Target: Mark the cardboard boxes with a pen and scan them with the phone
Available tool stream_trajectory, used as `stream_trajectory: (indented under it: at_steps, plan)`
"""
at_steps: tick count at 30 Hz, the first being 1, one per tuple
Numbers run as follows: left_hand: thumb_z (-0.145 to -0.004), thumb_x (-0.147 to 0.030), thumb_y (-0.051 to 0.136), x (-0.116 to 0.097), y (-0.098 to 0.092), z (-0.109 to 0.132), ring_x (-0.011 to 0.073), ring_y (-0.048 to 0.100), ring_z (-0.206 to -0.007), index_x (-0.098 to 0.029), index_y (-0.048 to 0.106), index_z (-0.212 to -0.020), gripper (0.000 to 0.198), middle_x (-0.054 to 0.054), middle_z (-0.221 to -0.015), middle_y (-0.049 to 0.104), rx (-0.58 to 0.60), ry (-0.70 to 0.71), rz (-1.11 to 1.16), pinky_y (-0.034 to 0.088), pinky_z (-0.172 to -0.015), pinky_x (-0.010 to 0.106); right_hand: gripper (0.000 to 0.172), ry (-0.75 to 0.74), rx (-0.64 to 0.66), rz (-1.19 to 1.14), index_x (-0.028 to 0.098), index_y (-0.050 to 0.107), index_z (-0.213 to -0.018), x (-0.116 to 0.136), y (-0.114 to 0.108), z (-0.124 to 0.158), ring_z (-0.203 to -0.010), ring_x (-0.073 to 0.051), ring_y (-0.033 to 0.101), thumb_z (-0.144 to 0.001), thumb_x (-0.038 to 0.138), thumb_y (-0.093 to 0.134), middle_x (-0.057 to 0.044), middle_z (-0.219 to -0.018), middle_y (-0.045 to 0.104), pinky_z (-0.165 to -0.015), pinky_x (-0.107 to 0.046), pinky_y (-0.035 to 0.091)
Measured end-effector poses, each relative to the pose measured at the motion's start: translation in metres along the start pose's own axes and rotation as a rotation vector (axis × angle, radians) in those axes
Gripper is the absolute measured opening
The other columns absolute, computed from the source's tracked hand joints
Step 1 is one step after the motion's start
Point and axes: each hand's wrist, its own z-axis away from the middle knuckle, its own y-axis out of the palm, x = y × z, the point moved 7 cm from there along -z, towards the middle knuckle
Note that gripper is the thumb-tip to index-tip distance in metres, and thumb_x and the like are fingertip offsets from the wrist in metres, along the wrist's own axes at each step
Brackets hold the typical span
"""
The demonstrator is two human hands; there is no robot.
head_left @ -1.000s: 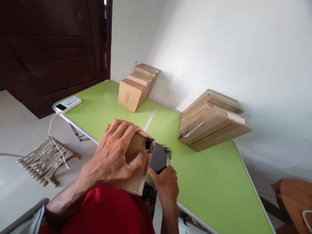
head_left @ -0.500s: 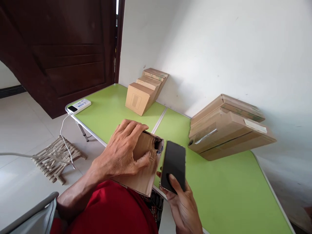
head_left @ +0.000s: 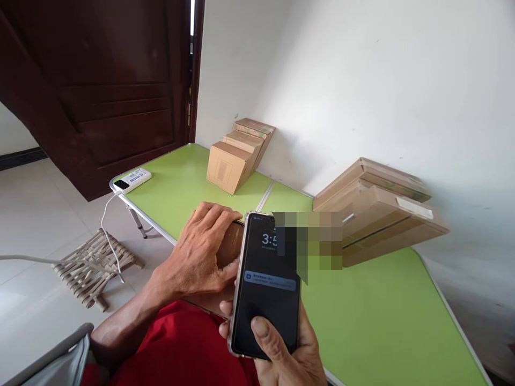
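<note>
My left hand is wrapped over a cardboard box close to my lap, at the table's front edge. A phone with a clear case is in my right hand, its thumb lying on the lower part of the screen. The screen is lit, showing a clock and one notification. The phone overlaps the right part of the held box and hides it. A pixelated patch covers the phone's upper right corner.
On the green table small boxes lean at the back and larger flat boxes stand at the right. A white device with a cable lies at the left corner. A woven stool is on the floor.
My right hand has brought the phone up and left, in front of the held box. Its dark screen has lit up. My left hand has barely moved.
</note>
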Motion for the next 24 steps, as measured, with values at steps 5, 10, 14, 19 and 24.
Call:
stream_trajectory:
  at_steps: [5,10,14,19,24]
  plan:
    - [-0.092,-0.038,0.065,0.000,0.000,0.002,0.0309,0.052,-0.115,-0.019,0.060,-0.128,0.041,0.011,-0.125,0.067,-0.018,0.005,0.016,0.045,-0.104,0.048,0.085,0.016,-0.012,0.018,0.028,0.061,-0.141,-0.006,-0.009,-0.001,-0.072,-0.030,0.079,-0.066,0.042,0.100,-0.011,-0.097,0.083,-0.065,-0.040,0.064]
    - [-0.092,-0.038,0.066,0.000,0.000,0.003,0.0308,0.053,-0.115,-0.020,0.060,-0.128,0.041,0.011,-0.125,0.067,-0.007,-0.001,0.011,0.045,-0.104,0.048,0.095,0.008,-0.006,0.055,0.029,0.060,-0.146,-0.008,-0.010,-0.001,-0.067,-0.033,0.078,-0.063,0.050,0.101,-0.010,-0.092,0.083,-0.063,-0.046,0.064]
    - [-0.093,-0.036,0.066,-0.002,-0.001,0.002,0.0301,0.053,-0.116,-0.020,0.060,-0.127,0.039,0.010,-0.125,0.068,-0.018,0.001,-0.010,0.045,-0.105,0.047,0.099,-0.005,-0.034,0.037,0.029,0.059,-0.148,-0.010,-0.015,0.000,-0.069,-0.035,0.078,-0.061,0.050,0.102,-0.010,-0.088,0.082,-0.063,-0.048,0.065]
    - [-0.088,-0.029,0.069,-0.003,-0.001,0.002,0.0306,0.053,-0.116,-0.015,0.060,-0.129,0.044,0.012,-0.122,0.067,-0.033,-0.001,-0.065,0.046,-0.105,0.047,0.078,-0.118,-0.165,0.052,0.024,0.070,-0.125,0.013,-0.044,-0.013,-0.063,-0.031,0.077,-0.062,0.057,0.099,-0.010,-0.082,0.081,-0.058,-0.043,0.065]
    - [-0.087,-0.028,0.068,-0.003,0.000,0.004,0.0312,0.053,-0.117,-0.015,0.060,-0.130,0.046,0.012,-0.125,0.067,-0.052,0.019,-0.081,0.045,-0.106,0.047,0.072,-0.353,-0.364,0.210,0.021,0.071,-0.123,0.031,-0.092,-0.060,-0.080,-0.026,0.077,-0.066,0.058,0.095,-0.006,-0.098,0.081,-0.073,-0.037,0.064]
